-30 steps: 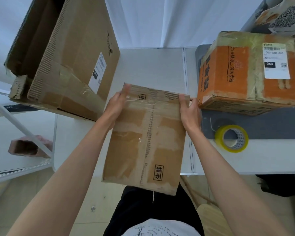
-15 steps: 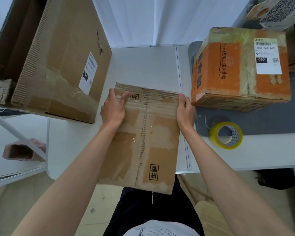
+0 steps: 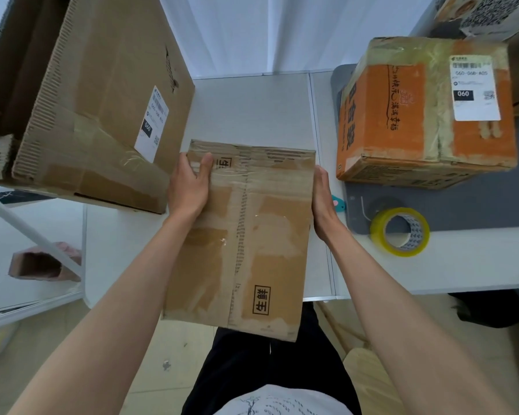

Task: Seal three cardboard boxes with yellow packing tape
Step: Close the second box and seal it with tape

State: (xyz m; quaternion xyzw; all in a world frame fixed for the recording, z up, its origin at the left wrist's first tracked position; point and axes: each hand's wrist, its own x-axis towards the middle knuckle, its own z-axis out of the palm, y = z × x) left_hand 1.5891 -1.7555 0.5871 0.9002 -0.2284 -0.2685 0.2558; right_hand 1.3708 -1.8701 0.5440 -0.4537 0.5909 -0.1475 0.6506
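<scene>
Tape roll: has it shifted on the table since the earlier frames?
No. The yellow tape roll lies across the grey mat's front edge, near the orange box, as before.

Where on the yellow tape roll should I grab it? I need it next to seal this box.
The tape roll lies flat on the table, hole up, right of the right hand. Probably come from above: thumb outside, fingers in the hole, pinching the near-left wall.

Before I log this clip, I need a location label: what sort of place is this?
Probably a small parcel packing station in an office or home. Used cardboard boxes with shipping labels, like the orange box, stand on a white table, and a yellow packing tape roll lies by a grey mat.
</scene>
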